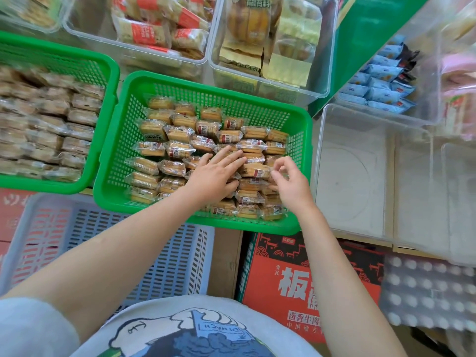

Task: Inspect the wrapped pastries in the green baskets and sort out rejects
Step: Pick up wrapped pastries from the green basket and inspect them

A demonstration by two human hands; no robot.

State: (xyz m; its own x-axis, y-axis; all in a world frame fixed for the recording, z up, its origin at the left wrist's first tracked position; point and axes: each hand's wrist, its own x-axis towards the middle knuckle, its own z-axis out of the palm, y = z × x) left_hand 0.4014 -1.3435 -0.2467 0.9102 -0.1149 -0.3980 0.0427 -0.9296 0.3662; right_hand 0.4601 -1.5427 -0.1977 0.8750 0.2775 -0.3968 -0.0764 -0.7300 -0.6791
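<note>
Clear plastic bins [268, 60] of packaged snacks lined the back; a red printed carton [304, 284] and pale slatted crate [164, 256] sat below.

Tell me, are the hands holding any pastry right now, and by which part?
The left hand lies flat on the wrapped pastries, holding none. The right hand seems to pinch one pastry's wrapper edge, though not clearly.

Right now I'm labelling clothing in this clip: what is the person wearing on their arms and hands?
Both forearms are bare, and so are the left hand and right hand: no gloves, rings, watch or bracelets show. A light grey short sleeve covers the left upper arm. It belongs to a light T-shirt printed with a blue and white cartoon graphic.
</note>
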